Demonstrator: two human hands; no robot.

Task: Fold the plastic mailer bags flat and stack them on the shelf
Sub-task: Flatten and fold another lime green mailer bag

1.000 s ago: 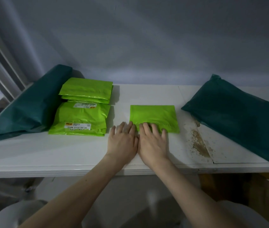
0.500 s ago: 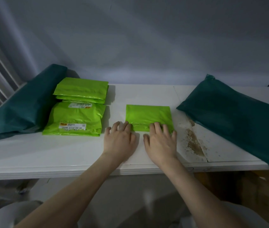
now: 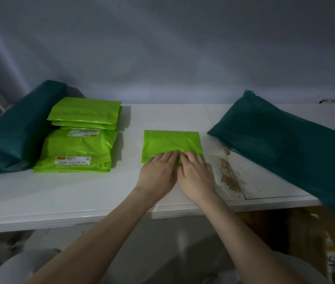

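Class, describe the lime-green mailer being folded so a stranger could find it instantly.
Start at the white shelf between two dark teal bags. The folded mailer lies mid-shelf, right of the lime-green stacks. Unlike them, it lies single, shows no label, and has both hands on its near edge.

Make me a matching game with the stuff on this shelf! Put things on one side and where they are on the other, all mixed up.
Things:
1. hands
2. green bag stacks
3. dark bag with a corner sticking up
4. brown stain

Places:
A. left part of the shelf
B. pressing on the single green bag
C. far right of the shelf
D. on the shelf just right of the hands

Pairs: 1-B, 2-A, 3-C, 4-D
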